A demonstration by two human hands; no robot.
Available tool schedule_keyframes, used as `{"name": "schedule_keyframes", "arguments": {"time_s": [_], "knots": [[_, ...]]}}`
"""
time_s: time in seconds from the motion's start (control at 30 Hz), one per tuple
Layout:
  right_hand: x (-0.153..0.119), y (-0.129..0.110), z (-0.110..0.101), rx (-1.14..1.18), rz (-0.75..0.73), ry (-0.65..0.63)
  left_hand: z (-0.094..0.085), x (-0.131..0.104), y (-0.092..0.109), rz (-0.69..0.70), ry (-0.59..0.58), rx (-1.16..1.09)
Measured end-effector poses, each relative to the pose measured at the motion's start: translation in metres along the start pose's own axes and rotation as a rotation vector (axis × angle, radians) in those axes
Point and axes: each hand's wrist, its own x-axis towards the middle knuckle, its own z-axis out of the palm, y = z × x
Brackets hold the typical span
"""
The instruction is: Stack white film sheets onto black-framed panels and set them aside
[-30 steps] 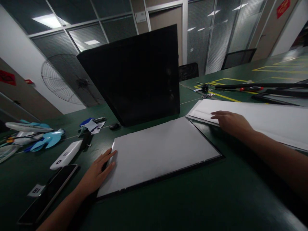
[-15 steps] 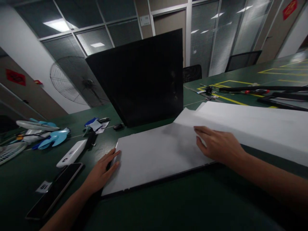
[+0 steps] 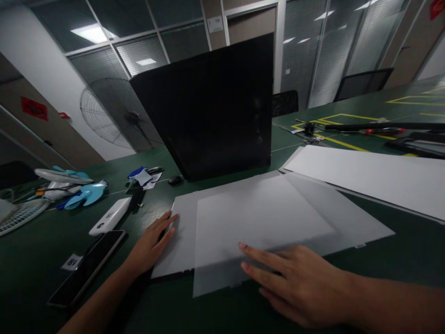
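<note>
A flat white panel (image 3: 179, 236) with a dark front edge lies on the table ahead of me. My left hand (image 3: 151, 246) rests at its left edge, fingers stretched out and holding nothing. Across most of the panel lies a thin translucent white sheet (image 3: 243, 218), overhanging the front edge at a slant. Low over the sheet's front part is my right hand (image 3: 295, 283), fingers spread; whether its fingertips touch the sheet I cannot tell. A second translucent layer (image 3: 361, 225) reaches out to the right, partly under the first.
A large black panel (image 3: 215, 111) stands upright behind. Stacked white sheets (image 3: 375, 176) lie on the right. Along the left are a phone (image 3: 88, 266), a white device (image 3: 111, 216), a computer mouse (image 3: 174, 181) and light-blue fan blades (image 3: 86, 194). Black bars (image 3: 389, 126) lie far right.
The translucent sheet has come down over the panel and sits askew, overhanging the front. My right hand has moved toward me and spread its fingers. The left hand stays at the panel's edge.
</note>
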Motion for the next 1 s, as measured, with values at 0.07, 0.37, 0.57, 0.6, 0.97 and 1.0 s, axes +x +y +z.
{"name": "schedule_keyframes", "arguments": {"time_s": [0.07, 0.37, 0.57, 0.6, 0.97, 1.0], "knots": [[-0.006, 0.01, 0.0, -0.141, 0.138, 0.098, 0.0, 0.0, 0.0, 0.01, 0.002, -0.003], [-0.005, 0.04, 0.0, -0.175, 0.619, -0.305, -0.001, -0.001, 0.002, 0.012, -0.001, -0.032], [0.001, 0.03, 0.004, -0.065, 0.648, -0.358, 0.0, -0.002, 0.002, -0.016, 0.037, -0.048], [0.002, 0.029, 0.004, -0.053, 0.65, -0.361, 0.0, -0.002, 0.001, -0.004, 0.038, -0.048], [0.002, 0.035, 0.001, -0.011, 0.58, -0.294, -0.004, 0.0, 0.005, 0.01, 0.002, -0.039], [-0.001, 0.038, 0.0, -0.044, 0.598, -0.286, -0.005, 0.001, 0.006, -0.012, 0.011, -0.049]]}}
